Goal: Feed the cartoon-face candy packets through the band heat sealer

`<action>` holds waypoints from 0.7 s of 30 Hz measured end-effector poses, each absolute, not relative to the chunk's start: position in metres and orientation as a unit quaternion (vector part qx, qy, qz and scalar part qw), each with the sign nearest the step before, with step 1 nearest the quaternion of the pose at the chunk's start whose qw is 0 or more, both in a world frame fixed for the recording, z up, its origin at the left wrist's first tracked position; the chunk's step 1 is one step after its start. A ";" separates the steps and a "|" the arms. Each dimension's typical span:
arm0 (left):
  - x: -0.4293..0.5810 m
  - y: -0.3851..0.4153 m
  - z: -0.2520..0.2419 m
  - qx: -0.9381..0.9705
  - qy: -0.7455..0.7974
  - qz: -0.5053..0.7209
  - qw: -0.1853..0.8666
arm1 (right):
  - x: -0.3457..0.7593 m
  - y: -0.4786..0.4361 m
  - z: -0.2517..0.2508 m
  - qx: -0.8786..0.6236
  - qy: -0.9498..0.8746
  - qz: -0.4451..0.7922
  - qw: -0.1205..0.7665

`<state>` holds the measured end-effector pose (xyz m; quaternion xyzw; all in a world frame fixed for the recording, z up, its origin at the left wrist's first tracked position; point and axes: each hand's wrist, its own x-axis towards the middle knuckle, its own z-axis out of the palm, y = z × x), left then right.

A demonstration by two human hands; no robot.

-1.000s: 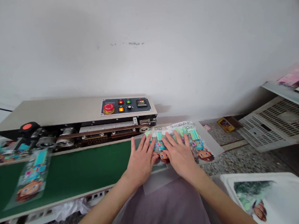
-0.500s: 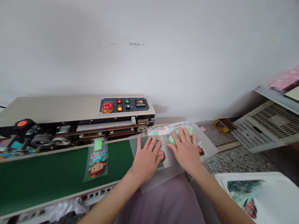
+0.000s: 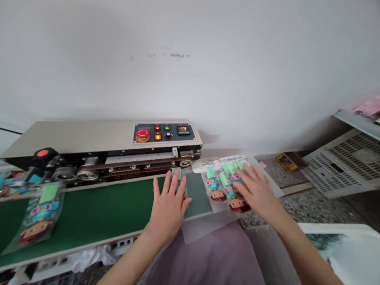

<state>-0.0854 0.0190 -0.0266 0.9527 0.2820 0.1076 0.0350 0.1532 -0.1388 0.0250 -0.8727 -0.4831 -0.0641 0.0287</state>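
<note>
My left hand (image 3: 169, 210) lies with fingers spread over a clear packet (image 3: 176, 173) at the right end of the green conveyor belt (image 3: 113, 210); most of that packet is hidden. To its right, a packet with green sticks and a cartoon figure (image 3: 215, 184) rests on the translucent sheet (image 3: 203, 227). My right hand (image 3: 260, 194) is open, its fingers touching the right part of several overlapping packets (image 3: 228, 185). Another such packet (image 3: 40, 218) rides near the left end of the belt.
Behind the belt stands a band sealing machine (image 3: 94, 134) with a lit control panel (image 3: 164, 132) and rollers. More packets (image 3: 5, 185) lie beyond it at left. A white tub (image 3: 366, 256) is at lower right; a grey plastic crate (image 3: 343, 161) and a small box (image 3: 286, 162) sit behind.
My left hand has slid left onto the belt with one packet under it. My right hand has shifted right, uncovering packets. The packet on the belt has travelled left.
</note>
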 end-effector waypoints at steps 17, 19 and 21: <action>-0.011 -0.021 -0.014 0.978 0.151 0.084 0.118 | 0.116 -0.120 0.004 -0.860 -0.495 -0.119 -0.027; 0.000 -0.019 -0.021 0.980 0.146 0.081 0.105 | 0.125 -0.123 0.010 -0.862 -0.493 -0.116 -0.002; 0.000 -0.016 -0.025 0.979 0.154 0.089 0.100 | 0.135 -0.126 0.015 -0.868 -0.482 -0.121 0.005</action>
